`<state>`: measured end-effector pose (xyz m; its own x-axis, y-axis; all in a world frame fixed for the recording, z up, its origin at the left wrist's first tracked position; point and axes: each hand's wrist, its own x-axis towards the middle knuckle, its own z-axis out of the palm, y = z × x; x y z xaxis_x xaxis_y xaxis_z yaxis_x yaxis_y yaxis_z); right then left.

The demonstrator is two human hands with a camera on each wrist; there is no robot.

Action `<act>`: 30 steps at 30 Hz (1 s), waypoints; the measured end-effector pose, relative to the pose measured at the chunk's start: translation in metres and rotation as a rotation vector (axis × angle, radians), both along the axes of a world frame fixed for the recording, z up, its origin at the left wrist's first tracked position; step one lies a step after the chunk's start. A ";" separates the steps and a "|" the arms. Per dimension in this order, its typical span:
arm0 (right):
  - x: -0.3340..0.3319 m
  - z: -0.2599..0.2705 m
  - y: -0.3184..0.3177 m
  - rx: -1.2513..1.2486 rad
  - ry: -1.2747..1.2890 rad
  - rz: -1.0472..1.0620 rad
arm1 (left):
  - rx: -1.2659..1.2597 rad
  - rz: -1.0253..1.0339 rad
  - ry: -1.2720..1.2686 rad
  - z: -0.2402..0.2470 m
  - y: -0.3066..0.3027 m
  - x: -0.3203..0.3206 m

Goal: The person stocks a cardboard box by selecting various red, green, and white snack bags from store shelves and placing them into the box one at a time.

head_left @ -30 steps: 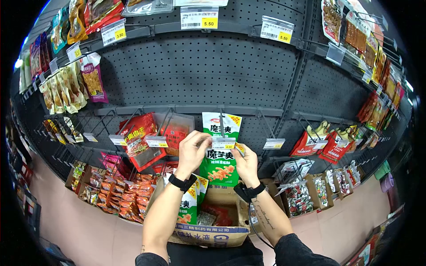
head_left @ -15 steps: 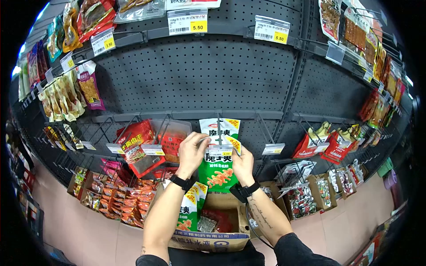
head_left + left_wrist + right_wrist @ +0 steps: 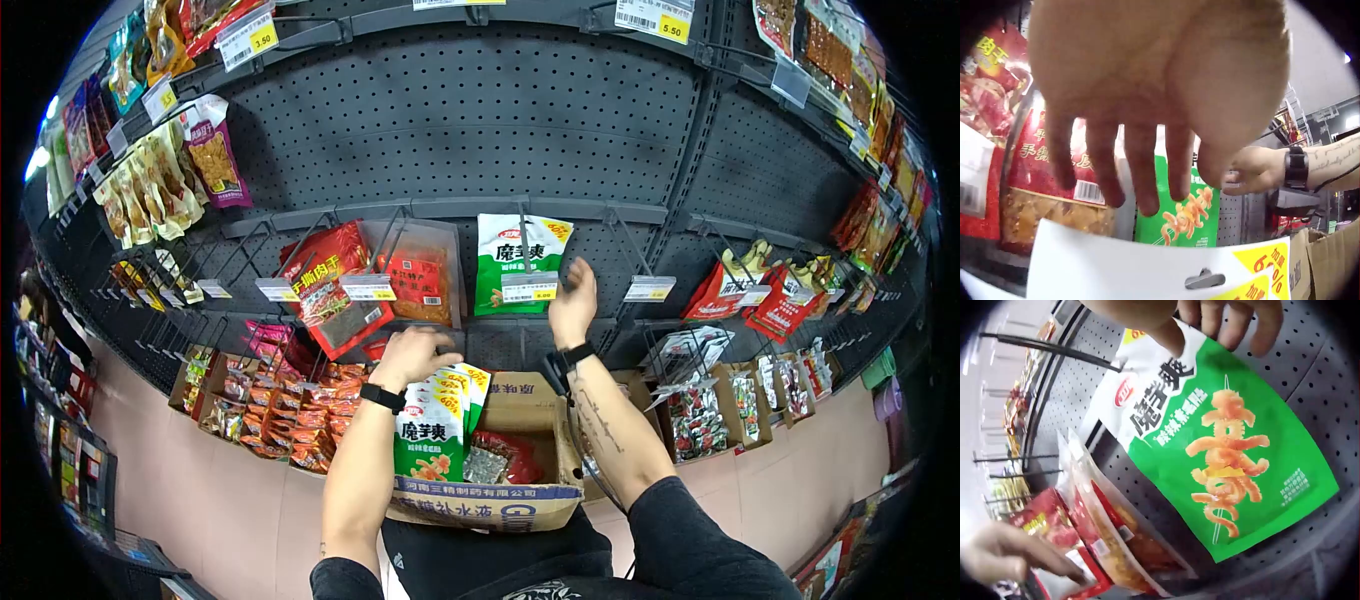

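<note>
A green-and-white snack bag (image 3: 522,245) hangs on a metal hook on the pegboard, a price tag (image 3: 530,287) in front of its lower part. My right hand (image 3: 573,303) is beside the bag's right edge, holding nothing; in the right wrist view its loosely bent fingers overlap the bag's top. My left hand (image 3: 412,355) reaches over the carton (image 3: 470,489), just above more green-and-white bags (image 3: 428,430) standing in it. In the left wrist view its fingers (image 3: 1141,181) hang spread over a white bag top (image 3: 1116,269) with a hanging slot, gripping nothing.
Red meat-snack packs (image 3: 335,285) and a clear-edged red pack (image 3: 418,280) hang left of the green bag. Red packs (image 3: 780,310) hang to the right. Below stand boxes of small orange packets (image 3: 290,415). Bare hook rods stick out from the pegboard (image 3: 450,130).
Both hands have left the price tag at the hook end. The front green bag now hangs farther back. My left hand has dropped to the carton; my right has shifted right. The view has shifted.
</note>
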<state>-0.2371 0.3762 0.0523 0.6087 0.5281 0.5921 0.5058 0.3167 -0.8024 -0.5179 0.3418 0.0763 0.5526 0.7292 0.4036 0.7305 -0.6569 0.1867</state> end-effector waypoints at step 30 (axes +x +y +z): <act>-0.013 0.075 -0.083 -0.016 0.183 0.546 | -0.074 -0.128 -0.750 0.098 -0.007 0.093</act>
<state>-0.2499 0.2928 0.1273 0.3370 0.8026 0.4921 0.1243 0.4802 -0.8683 -0.4248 0.3347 0.1742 0.2319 0.7177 0.6566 0.3095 -0.6944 0.6496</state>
